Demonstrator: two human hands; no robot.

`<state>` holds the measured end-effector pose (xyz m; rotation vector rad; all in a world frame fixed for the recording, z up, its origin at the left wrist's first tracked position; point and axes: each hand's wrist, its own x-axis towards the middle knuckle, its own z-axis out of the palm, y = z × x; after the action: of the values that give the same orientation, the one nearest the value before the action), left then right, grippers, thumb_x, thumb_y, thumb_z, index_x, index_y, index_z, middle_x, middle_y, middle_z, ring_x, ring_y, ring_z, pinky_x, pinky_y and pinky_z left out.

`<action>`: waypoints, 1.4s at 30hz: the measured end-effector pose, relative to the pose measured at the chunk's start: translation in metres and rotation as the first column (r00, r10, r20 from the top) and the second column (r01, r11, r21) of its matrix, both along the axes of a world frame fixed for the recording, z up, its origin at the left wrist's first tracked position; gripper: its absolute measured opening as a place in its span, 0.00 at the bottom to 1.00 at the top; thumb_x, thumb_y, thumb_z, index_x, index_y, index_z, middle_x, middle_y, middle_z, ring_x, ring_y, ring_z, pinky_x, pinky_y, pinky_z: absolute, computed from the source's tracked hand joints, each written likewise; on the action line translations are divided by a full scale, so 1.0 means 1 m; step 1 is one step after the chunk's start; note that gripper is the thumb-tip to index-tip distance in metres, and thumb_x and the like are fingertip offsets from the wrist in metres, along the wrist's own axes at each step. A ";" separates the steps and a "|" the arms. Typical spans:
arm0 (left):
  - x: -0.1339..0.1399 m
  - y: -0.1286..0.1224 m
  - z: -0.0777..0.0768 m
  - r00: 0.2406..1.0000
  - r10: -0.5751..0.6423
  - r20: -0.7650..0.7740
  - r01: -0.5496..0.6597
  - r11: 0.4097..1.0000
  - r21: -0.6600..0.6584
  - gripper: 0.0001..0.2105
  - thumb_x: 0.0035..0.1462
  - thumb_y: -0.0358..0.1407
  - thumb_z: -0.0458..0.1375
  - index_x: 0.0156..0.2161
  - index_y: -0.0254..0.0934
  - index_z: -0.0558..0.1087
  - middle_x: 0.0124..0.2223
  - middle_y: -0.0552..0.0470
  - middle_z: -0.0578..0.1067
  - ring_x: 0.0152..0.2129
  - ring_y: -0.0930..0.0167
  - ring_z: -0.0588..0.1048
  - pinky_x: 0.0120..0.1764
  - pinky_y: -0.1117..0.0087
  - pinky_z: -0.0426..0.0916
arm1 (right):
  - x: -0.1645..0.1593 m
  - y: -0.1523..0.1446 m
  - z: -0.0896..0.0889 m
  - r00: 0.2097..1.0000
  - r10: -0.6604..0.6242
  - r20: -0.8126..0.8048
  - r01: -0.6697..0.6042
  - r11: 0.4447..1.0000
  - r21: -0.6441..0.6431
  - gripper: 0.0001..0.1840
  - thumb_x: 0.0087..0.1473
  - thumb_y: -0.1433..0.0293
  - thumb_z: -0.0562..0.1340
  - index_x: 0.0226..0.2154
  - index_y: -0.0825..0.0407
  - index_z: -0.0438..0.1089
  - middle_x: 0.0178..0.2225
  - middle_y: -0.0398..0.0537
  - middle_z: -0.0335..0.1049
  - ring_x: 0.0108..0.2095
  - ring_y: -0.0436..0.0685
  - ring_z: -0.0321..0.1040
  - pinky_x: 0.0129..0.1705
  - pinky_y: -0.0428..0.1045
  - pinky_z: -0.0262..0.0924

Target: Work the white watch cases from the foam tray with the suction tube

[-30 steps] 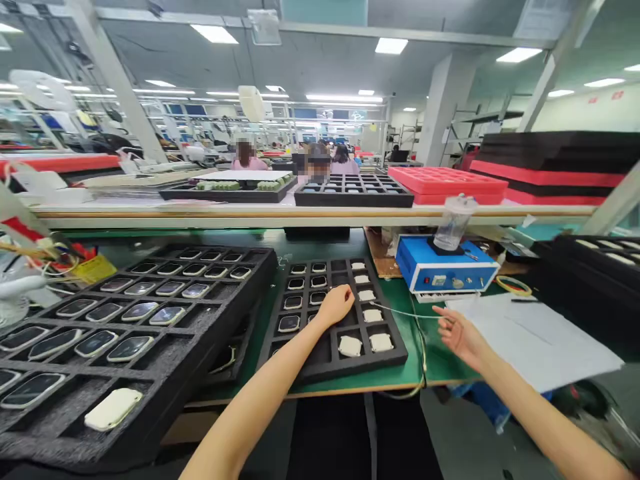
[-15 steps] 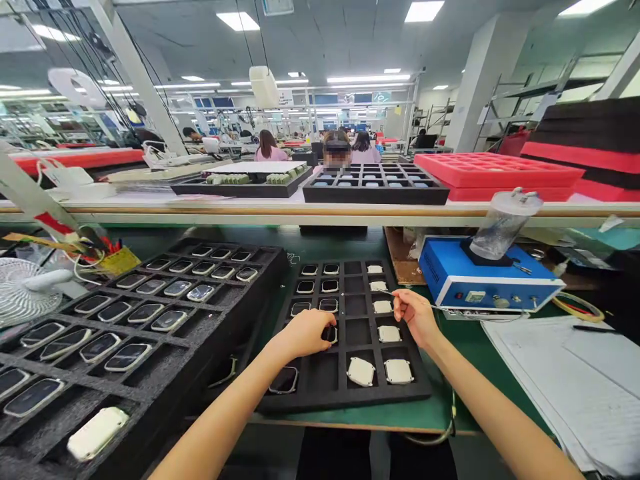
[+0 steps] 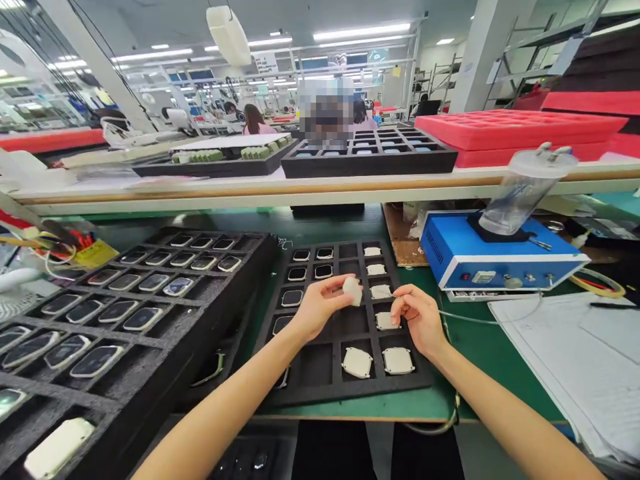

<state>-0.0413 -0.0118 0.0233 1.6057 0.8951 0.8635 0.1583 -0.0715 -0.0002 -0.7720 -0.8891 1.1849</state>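
My left hand (image 3: 320, 307) is closed, pinching a cream-backed watch case (image 3: 353, 291) between thumb and fingers. It is raised over the middle of a black foam tray (image 3: 320, 395). My right hand (image 3: 417, 317) holds a thin needle-like tool (image 3: 387, 294) with a clear tube (image 3: 480, 320) trailing off it. The tool's tip is above a cream watch case (image 3: 381, 291) in the tray's right column. More cream cases lie back-up in that column, and one tilted case (image 3: 357, 362) sits beside them. Dark-screened watch cases (image 3: 297, 273) fill compartments on the left side.
A larger black foam tray (image 3: 170, 347) of watch cases stands at left. At right are a blue control box (image 3: 500, 257) with a clear cylinder (image 3: 525, 193) on top and papers (image 3: 545, 353). A shelf edge (image 3: 320, 183) crosses behind, carrying black and red trays (image 3: 515, 133).
My left hand has lifted a watch case out of the tray, moving up and right, its cream back now showing. The right hand stays near the right column with the tool. The view has tilted downward.
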 end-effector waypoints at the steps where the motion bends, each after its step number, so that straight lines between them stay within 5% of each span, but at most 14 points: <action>1: 0.007 0.001 -0.006 0.998 -0.014 0.063 0.016 0.999 -0.031 0.27 0.49 0.40 0.61 0.54 0.30 0.67 0.52 0.37 0.73 0.49 0.58 0.72 0.51 0.57 0.65 | -0.002 -0.003 -0.001 1.000 -0.002 0.023 0.002 1.000 0.003 0.08 0.47 0.65 0.60 0.27 0.54 0.68 0.17 0.43 0.70 0.16 0.50 0.64 0.19 0.45 0.56; 5: 0.018 0.005 -0.024 0.975 -0.088 0.205 0.117 0.984 -0.135 0.22 0.41 0.34 0.68 0.44 0.32 0.73 0.47 0.40 0.77 0.45 0.58 0.74 0.49 0.56 0.66 | -0.005 -0.009 -0.004 0.996 -0.008 0.086 0.009 1.000 -0.020 0.06 0.47 0.67 0.60 0.26 0.53 0.66 0.16 0.42 0.70 0.14 0.50 0.65 0.18 0.44 0.55; 11: 0.014 0.004 -0.026 0.957 -0.179 0.229 0.220 0.960 -0.170 0.18 0.39 0.26 0.68 0.39 0.33 0.74 0.44 0.46 0.76 0.42 0.63 0.75 0.47 0.59 0.68 | -0.003 -0.014 -0.008 0.988 -0.054 0.147 0.048 0.998 0.044 0.04 0.49 0.70 0.61 0.28 0.53 0.66 0.19 0.42 0.73 0.17 0.52 0.70 0.20 0.45 0.60; 42: 0.020 0.000 -0.023 0.975 -0.151 0.161 0.167 0.982 -0.089 0.18 0.38 0.21 0.66 0.39 0.33 0.75 0.43 0.51 0.77 0.45 0.60 0.74 0.46 0.57 0.72 | -0.002 -0.013 -0.010 0.926 -0.130 0.354 0.123 0.992 0.041 0.04 0.54 0.71 0.61 0.29 0.51 0.71 0.21 0.42 0.73 0.20 0.52 0.72 0.24 0.47 0.70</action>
<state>-0.0209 -0.0119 0.0006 1.4790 0.6810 0.8038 0.1558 -0.0847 -0.0103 -1.0347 -1.1284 0.9346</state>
